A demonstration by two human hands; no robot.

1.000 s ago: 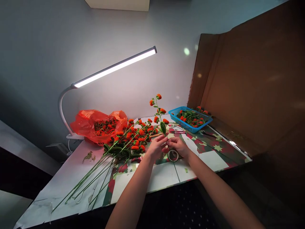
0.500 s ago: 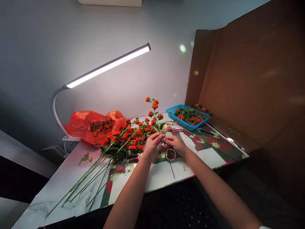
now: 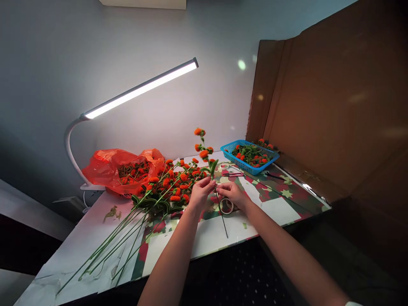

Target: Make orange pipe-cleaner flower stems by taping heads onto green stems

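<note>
An orange artificial flower spray (image 3: 204, 154) with small pompom blooms and green leaves stands upright above my hands. My left hand (image 3: 201, 192) pinches its stem just under the leaves. Right beside it, the fingertips of my right hand (image 3: 232, 193) are closed at the same stem; whether they also hold a strip of tape cannot be made out. A thin dark stem wire (image 3: 225, 225) runs down below the hands toward the table's front edge. Under my right hand is a pale tape roll (image 3: 226, 206); whether it hangs or rests is unclear.
Finished-looking orange flower stems (image 3: 127, 225) lie in a bunch at left. Behind them sits a red plastic bag (image 3: 102, 168) of flower pieces, near a lit desk lamp (image 3: 143, 89). A blue basket (image 3: 255, 171), pink-handled snips (image 3: 234, 174), another tape roll (image 3: 225, 166) and a cardboard panel (image 3: 318, 106) are at right.
The flower spray has turned, and its leaves now stand more upright above my left hand. My right fingertips have shifted slightly at the stem. The whole view has moved a little.
</note>
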